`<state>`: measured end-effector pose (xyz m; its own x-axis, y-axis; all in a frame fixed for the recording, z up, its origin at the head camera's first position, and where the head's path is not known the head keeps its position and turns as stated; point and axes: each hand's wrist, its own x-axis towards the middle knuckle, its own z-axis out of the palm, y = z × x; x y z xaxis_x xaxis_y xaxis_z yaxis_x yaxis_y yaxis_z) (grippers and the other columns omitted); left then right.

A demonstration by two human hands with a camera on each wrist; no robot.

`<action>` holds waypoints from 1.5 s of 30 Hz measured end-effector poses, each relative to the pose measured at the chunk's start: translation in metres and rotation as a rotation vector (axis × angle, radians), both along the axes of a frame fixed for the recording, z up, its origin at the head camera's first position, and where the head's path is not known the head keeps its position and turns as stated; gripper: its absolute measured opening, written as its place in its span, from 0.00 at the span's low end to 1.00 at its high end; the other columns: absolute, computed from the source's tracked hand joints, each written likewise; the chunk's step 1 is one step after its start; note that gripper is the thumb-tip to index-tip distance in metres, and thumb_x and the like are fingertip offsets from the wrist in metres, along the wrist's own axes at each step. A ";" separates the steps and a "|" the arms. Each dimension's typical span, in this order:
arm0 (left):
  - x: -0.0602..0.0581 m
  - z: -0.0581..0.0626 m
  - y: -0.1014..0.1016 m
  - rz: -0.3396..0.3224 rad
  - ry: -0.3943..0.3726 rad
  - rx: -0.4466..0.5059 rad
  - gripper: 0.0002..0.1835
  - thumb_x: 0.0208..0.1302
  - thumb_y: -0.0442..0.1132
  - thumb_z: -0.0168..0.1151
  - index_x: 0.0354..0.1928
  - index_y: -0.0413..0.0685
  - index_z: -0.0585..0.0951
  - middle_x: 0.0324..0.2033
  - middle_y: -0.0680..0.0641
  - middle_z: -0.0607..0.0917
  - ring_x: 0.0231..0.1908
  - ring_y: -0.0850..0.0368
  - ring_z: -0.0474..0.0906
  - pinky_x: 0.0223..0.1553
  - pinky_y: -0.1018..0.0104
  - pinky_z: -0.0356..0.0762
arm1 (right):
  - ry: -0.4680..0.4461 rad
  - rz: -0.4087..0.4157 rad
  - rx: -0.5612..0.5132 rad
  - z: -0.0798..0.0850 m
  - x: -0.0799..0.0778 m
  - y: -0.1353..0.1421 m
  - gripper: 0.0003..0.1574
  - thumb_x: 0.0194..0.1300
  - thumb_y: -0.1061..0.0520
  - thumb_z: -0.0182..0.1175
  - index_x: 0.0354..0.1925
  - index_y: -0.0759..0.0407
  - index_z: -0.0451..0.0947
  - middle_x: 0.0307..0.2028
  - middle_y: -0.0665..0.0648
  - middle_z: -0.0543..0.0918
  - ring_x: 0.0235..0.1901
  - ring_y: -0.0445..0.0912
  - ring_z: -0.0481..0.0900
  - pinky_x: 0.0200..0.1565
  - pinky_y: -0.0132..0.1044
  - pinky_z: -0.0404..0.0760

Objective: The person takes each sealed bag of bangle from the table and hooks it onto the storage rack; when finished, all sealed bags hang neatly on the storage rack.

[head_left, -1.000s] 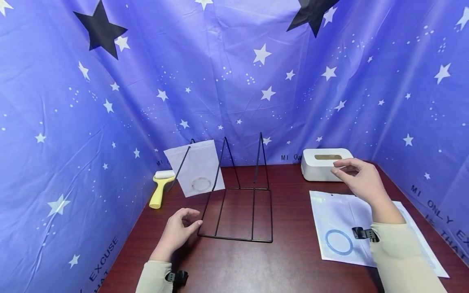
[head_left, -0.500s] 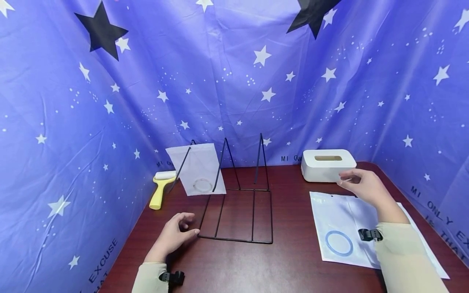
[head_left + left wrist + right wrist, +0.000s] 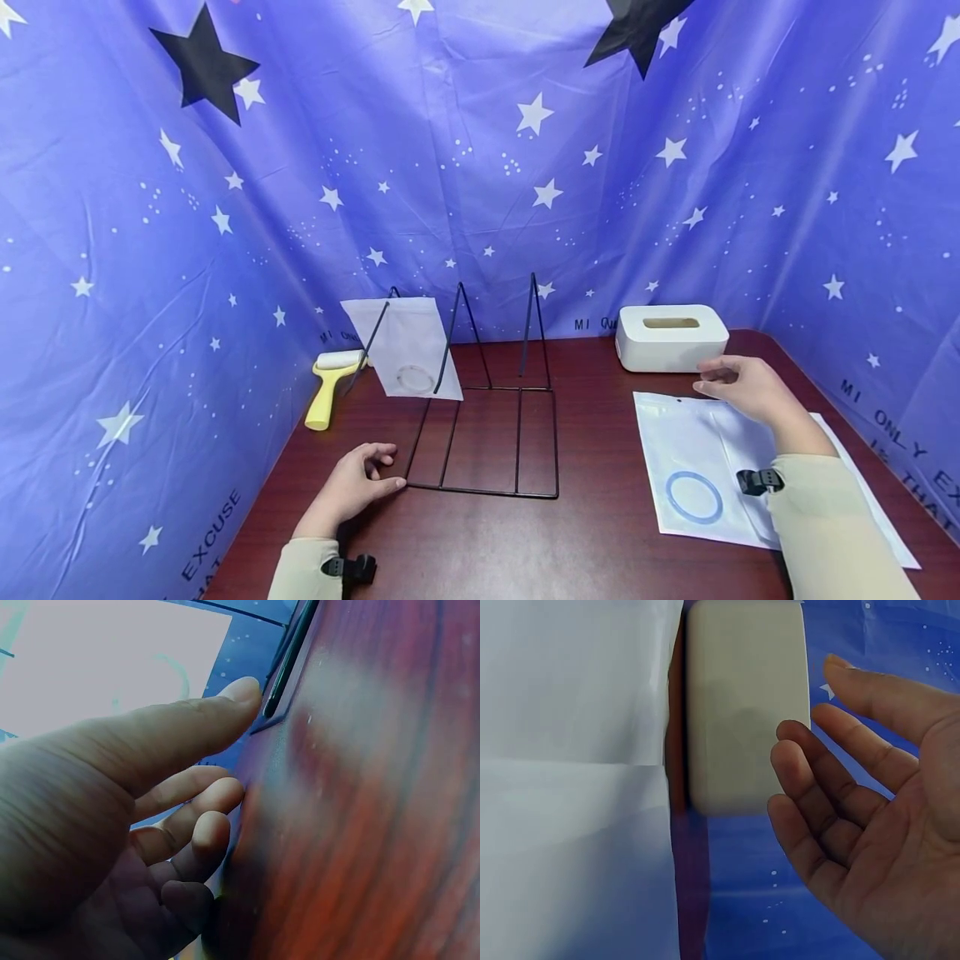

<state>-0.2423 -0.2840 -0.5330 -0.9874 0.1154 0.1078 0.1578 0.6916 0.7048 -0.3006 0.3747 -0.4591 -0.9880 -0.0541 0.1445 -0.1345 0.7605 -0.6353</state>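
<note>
A black wire rack [image 3: 517,442] stands on the table, with a white zip pouch [image 3: 401,337] on its left divider; a ring shows through the pouch's lower part. My left hand [image 3: 352,487] is by the rack's front left corner, thumb tip at the wire, fingers loosely bent and holding nothing. Over the far edge of a flat white pouch [image 3: 667,450] hovers my right hand [image 3: 750,389], relaxed and holding nothing. This pouch has a blue ring [image 3: 694,497] inside. A second white sheet or pouch [image 3: 873,508] lies partly under my right forearm.
Behind my right hand sits a white box with a slot in its top [image 3: 671,337]. A yellow-handled roller [image 3: 324,396] lies left of the rack. Blue star-printed cloth [image 3: 450,167] hangs around the dark red table [image 3: 510,550].
My right hand has come down and slightly rightward, away from the white box. My left hand has shifted slightly left and nearer me. The hanging pouch has swung a little.
</note>
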 end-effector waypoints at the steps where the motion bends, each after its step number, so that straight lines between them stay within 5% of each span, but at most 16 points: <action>1: 0.000 -0.001 0.000 -0.002 0.003 -0.005 0.28 0.51 0.40 0.85 0.55 0.46 0.86 0.38 0.54 0.83 0.29 0.60 0.74 0.31 0.67 0.72 | -0.001 -0.001 0.002 -0.001 0.000 0.000 0.28 0.68 0.50 0.73 0.57 0.68 0.83 0.45 0.62 0.89 0.43 0.51 0.84 0.39 0.34 0.79; 11: -0.002 -0.006 0.000 -0.019 -0.008 -0.038 0.26 0.49 0.42 0.86 0.52 0.51 0.88 0.37 0.57 0.81 0.30 0.60 0.73 0.35 0.66 0.73 | -0.022 0.019 0.010 -0.013 -0.004 0.007 0.29 0.65 0.52 0.74 0.56 0.71 0.82 0.45 0.63 0.88 0.44 0.54 0.84 0.43 0.38 0.78; 35: -0.001 -0.003 0.004 -0.034 -0.002 -0.057 0.23 0.49 0.43 0.86 0.48 0.58 0.88 0.36 0.56 0.81 0.30 0.60 0.72 0.36 0.65 0.72 | -0.089 0.074 -0.013 -0.037 -0.011 0.011 0.29 0.60 0.56 0.78 0.55 0.71 0.84 0.47 0.65 0.88 0.43 0.49 0.81 0.39 0.32 0.77; 45: -0.001 -0.002 0.005 -0.034 -0.004 -0.058 0.22 0.50 0.42 0.86 0.49 0.57 0.88 0.36 0.56 0.81 0.31 0.59 0.72 0.35 0.66 0.72 | -0.098 0.083 -0.005 -0.044 -0.014 0.009 0.29 0.56 0.60 0.79 0.54 0.71 0.84 0.47 0.66 0.89 0.46 0.56 0.84 0.41 0.32 0.77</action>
<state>-0.2435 -0.2792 -0.5352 -0.9832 0.1553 0.0961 0.1795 0.7255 0.6644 -0.3148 0.3832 -0.5036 -0.9896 -0.1355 0.0480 -0.1338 0.7460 -0.6523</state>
